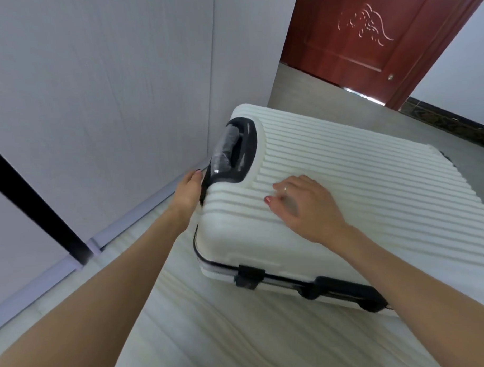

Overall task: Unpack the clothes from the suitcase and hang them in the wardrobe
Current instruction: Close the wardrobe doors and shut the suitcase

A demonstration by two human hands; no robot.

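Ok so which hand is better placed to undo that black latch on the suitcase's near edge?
Probably the right hand: it rests flat on the suitcase lid, nearer the latch. The left hand is at the far-end handle.

The white hard-shell plastic suitcase (pixel 345 185) is showing a ribbed, matt surface, with a seam of black trim and black plastic latches (pixel 249 276) looking smooth and faintly glossy. Its dark handle (pixel 223 153) is sitting wrapped in clear, shiny film. The reddish-brown wooden door (pixel 367 33) is gleaming with a carved, varnished finish. The pale floor (pixel 213 335) is looking smooth with faint wood-grain lines, and the grey-white wall panels (pixel 95 92) are appearing matt.
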